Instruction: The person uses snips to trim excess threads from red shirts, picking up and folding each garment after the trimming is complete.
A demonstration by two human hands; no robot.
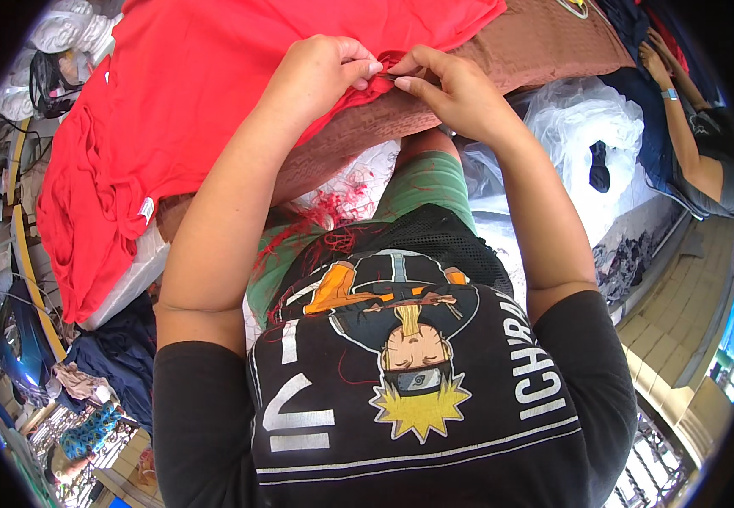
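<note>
A large red garment (189, 93) lies spread over a brown patterned cloth (544, 38) in front of me. My left hand (324, 72) pinches the garment's near right edge between thumb and fingertips. Close beside it, almost touching, my right hand (464, 93) is closed at the same bunched bit of red fabric. A small dark sliver shows between the right fingertips; I cannot make out what it is. Toward the left, a small white label (146, 209) sticks out of the garment's folds. Loose red threads (333, 207) are scattered over my lap.
Crumpled clear plastic (582, 127) is heaped on the right, with a small black piece (599, 167) on it. Beyond, another person's arm (680, 127) reaches over dark cloth. Dark fabric (117, 356) lies at the lower left, and a wooden bench (671, 313) stands at the right.
</note>
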